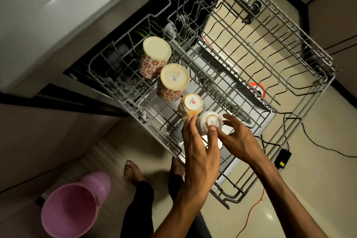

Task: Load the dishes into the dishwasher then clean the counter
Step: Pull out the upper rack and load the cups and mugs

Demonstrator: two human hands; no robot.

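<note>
Here your left hand [199, 152] grips the small white cup [209, 121] at the near end of the grey wire upper rack [289, 75] of the dishwasher, its fingers curled over the cup's side and upturned base. Your right hand [239, 139] hovers just beside it with the fingers spread and relaxed, holding nothing; whether a fingertip touches the cup cannot be told.

The base of that cup carries printed letters, partly covered by your finger and not readable. The small cream and orange cup [190, 106] next to it, also upside down, shows a red round logo and the word "Sunny" on its base. Farther along the same row stand two tall cream mugs with red flower patterns, both inverted: the nearer patterned mug [172, 83] has a barcode sticker on its base, the farther patterned mug [154, 56] has a plain one.

The rack is pulled out over the open door above a pale glossy tiled floor [289, 208]. A pink plastic bucket [73, 208] stands at lower left, an orange cable [251, 212] and a black cable [318, 145] run across the floor on the right, and the white countertop edge [48, 15] fills the upper left.
</note>
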